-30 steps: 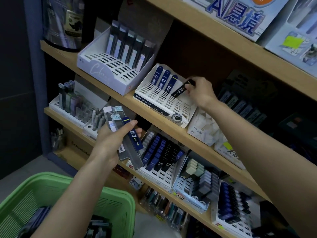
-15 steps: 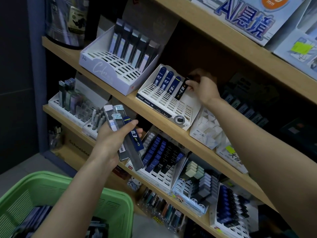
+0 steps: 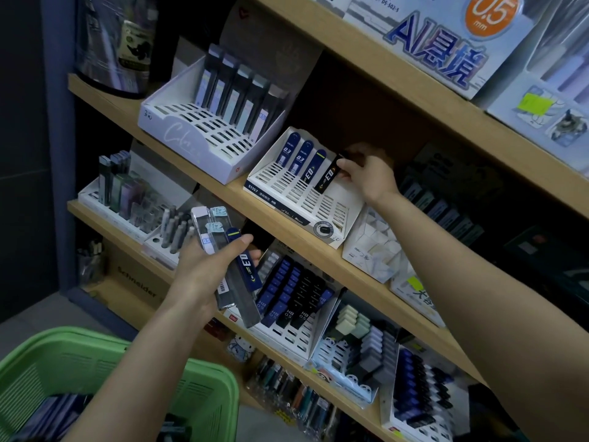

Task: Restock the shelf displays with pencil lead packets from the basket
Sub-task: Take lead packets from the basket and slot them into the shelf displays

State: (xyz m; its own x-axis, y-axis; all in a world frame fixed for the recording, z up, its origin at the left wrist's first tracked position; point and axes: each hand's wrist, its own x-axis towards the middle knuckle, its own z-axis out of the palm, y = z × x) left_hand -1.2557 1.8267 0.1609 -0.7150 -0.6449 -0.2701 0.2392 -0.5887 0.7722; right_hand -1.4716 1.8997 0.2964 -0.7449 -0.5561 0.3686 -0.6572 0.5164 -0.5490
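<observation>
"Where are the hands?"

"The right hand (image 3: 366, 177) reaches up and pinches a slim black pencil lead packet (image 3: 328, 175) lying in the white slotted display tray (image 3: 306, 205), just beside three blue packets (image 3: 301, 159). The left hand (image 3: 204, 272), below the tray, grips a fan of clear and blue packets (image 3: 237, 282)."

"And nearby?"

"A green plastic basket (image 3: 204, 397) sits well below the tray."

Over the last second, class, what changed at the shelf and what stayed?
The right hand, pinching the black packet, moved it back and turned it from a slant into line beside the three blue packets in the white tray. The left hand kept gripping its bundle of packets; the green basket stayed.
</observation>
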